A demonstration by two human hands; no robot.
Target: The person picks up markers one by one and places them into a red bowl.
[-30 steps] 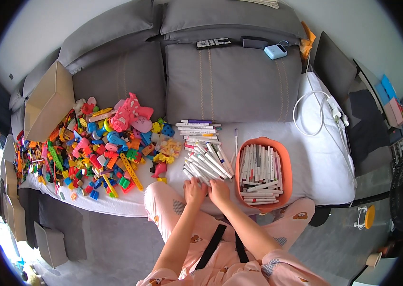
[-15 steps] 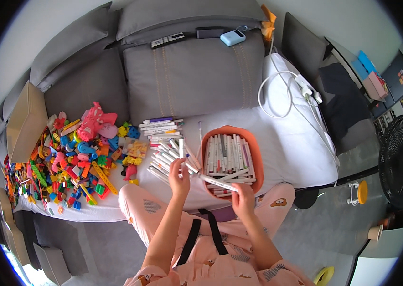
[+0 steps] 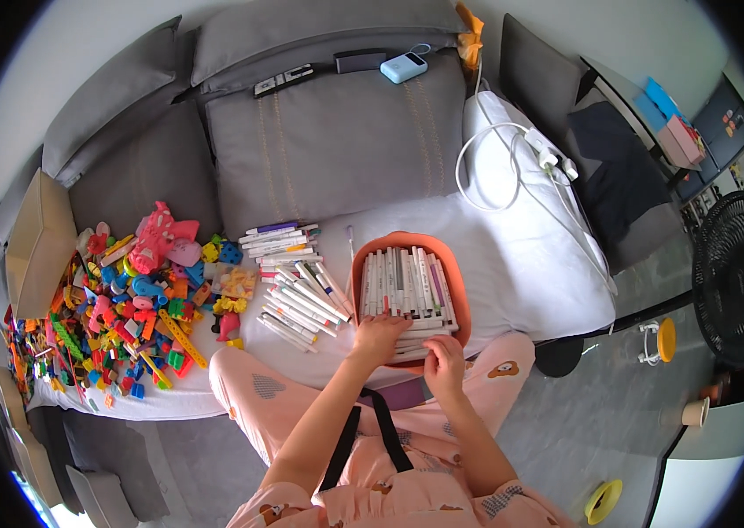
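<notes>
- Left hand [image 3: 378, 334] rests on the near ends of the markers [image 3: 405, 286] lying in the orange tray [image 3: 460, 299], fingers spread flat on them, not clamped on any single one.
- Right hand [image 3: 444, 363] sits at the tray's near rim, fingers curled over the front-most markers; cannot tell whether it actually pinches one.
- Tray sits on the white sheet [image 3: 522, 264] over the sofa seat, near its front edge, just above the person's knees. Soft base: pressing on the near rim could tip it and roll the row out.
- Markers in the tray are packed side by side, with a few lying crosswise at the front. Pushing on the ends could ride one up over its neighbours and jam the row.
- Loose markers [image 3: 297, 295] lie fanned just left of the tray, some close to the seat edge. A forearm sweep could knock them off onto the floor.
- Toy block pile [image 3: 139, 299] is farther left, near those loose markers; stray pieces could mix in if the sheet gets tugged.
- White cable [image 3: 513, 154] loops on the sheet right of the tray, apart from both hands; low snag risk.
</notes>
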